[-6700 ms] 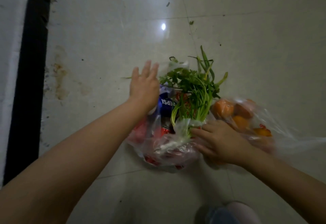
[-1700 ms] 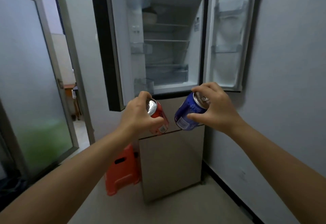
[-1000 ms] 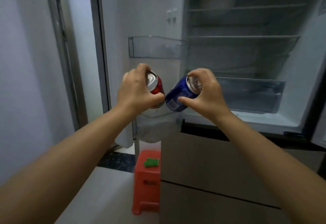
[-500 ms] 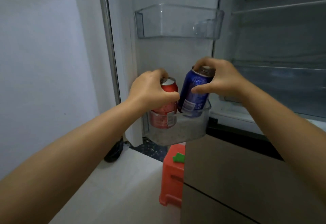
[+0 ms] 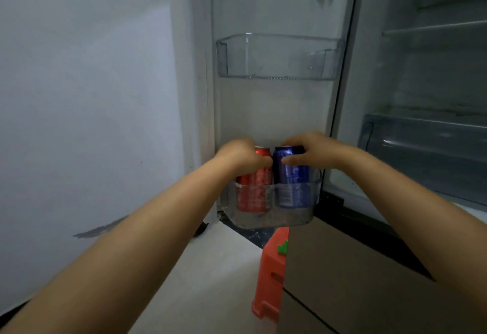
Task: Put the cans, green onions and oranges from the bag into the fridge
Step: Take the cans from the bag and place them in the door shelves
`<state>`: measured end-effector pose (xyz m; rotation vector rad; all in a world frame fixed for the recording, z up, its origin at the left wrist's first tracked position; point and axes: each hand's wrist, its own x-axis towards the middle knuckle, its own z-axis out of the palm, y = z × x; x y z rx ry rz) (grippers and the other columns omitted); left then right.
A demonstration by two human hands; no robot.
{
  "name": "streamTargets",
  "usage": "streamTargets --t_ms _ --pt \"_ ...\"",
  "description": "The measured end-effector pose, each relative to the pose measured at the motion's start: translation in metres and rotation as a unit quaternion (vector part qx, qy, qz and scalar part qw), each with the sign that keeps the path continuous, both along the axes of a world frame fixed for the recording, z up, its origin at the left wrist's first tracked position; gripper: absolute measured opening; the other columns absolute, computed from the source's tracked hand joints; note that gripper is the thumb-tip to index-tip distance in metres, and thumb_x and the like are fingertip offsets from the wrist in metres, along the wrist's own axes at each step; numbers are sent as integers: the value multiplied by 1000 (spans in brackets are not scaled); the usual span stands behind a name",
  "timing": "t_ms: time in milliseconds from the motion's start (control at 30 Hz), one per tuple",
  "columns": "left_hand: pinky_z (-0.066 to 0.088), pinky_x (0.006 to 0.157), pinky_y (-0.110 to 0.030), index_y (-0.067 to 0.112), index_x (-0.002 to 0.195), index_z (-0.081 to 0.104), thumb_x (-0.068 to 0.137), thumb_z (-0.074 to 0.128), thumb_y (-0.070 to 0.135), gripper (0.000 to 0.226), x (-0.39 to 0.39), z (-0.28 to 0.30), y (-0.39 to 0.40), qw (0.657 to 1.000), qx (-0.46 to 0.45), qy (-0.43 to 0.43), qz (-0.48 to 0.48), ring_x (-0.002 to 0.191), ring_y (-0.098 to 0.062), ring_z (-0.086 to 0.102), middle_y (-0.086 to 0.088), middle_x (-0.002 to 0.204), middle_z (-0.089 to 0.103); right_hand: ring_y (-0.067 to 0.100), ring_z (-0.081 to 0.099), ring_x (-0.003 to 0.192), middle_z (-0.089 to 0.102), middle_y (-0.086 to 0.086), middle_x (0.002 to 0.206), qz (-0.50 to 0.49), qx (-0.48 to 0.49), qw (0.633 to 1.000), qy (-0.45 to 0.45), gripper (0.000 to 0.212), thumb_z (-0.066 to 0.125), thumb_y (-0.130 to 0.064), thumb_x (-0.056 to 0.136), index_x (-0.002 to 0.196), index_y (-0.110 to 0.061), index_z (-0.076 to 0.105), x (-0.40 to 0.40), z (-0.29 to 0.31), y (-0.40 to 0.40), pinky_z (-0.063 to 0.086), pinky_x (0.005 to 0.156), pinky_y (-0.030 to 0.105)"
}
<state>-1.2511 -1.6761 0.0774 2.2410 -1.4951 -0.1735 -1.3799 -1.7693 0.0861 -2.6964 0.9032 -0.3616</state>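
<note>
A red can and a blue can stand upright side by side in the lowest clear bin of the open left fridge door. My left hand grips the top of the red can. The top of the blue can is held by my right hand. The bag, green onions and oranges are out of view.
An empty clear door bin hangs higher on the same door. The fridge interior with shelves and a crisper drawer lies to the right. An orange plastic stool stands on the floor below, beside the beige lower drawer. A wall is at left.
Both cans have gone down from tilted above the bin to standing upright inside it. My hands came lower with them and still hold their tops.
</note>
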Motion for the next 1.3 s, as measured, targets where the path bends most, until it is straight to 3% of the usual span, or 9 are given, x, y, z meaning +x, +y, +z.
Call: streamTargets --t_ms 133,400,500,600,700,767,833,1000,1300 --pt "44 93 -38 4 128 43 93 50 29 44 -8 -17 11 995 -72 -62 33 117 -37 50 -20 127 52 24 34 135 37 11 148 -11 -101 995 -16 45 37 -24 99 143 -12 33 8 -24 6 28 109 29" --pt "45 91 -38 5 120 55 93 45 14 30 -7 -9 52 984 -17 -162 66 119 -33 50 -16 127 50 33 -10 145 -9 12 158 -112 -131 985 15 50 29 -23 101 148 -17 14 15 -36 28 4 119 46" --pt "47 92 -37 10 123 56 94 43 17 32 6 -14 75 983 -15 -166 76 119 -31 51 -12 128 51 33 -7 146 0 13 159 -111 -145 983 -21 47 33 -23 99 145 -16 27 18 -33 34 3 119 49" --pt "45 97 -38 10 128 53 95 43 21 37 35 -18 112 981 10 -161 112 122 -30 50 -11 132 51 42 15 142 30 24 150 -87 -162 975 -127 39 41 -18 93 126 -1 53 33 -34 59 16 116 48" --pt "45 95 -37 10 128 54 94 45 23 37 74 -15 162 974 -3 -155 166 121 -31 50 -12 132 52 48 55 109 65 30 107 8 -220 948 -231 21 54 -2 78 87 11 68 70 -35 103 42 98 51" --pt "46 92 -35 9 125 56 95 44 23 35 104 -13 205 967 -40 -161 194 117 -30 52 -12 128 54 40 65 82 69 24 82 72 -225 939 -251 13 58 1 72 72 8 68 103 -36 147 54 76 47" --pt "46 88 -34 8 122 58 95 43 22 34 135 -11 253 956 -60 -175 226 114 -30 54 -13 125 57 38 65 77 70 22 81 126 -237 930 -250 9 61 2 73 76 6 68 142 -34 195 54 67 42" --pt "45 92 -35 11 132 50 95 44 20 38 216 -19 395 931 -40 -205 299 121 -29 50 -12 132 54 30 55 112 61 12 122 174 -160 939 -249 31 48 -8 90 119 -3 59 253 -40 326 47 86 36" --pt "46 87 -34 6 116 62 93 44 14 30 336 -92 609 895 -3 -150 420 113 -28 54 -12 122 60 25 52 116 54 6 131 324 -93 930 -149 33 45 -16 93 125 -10 54 430 -97 531 45 89 33"
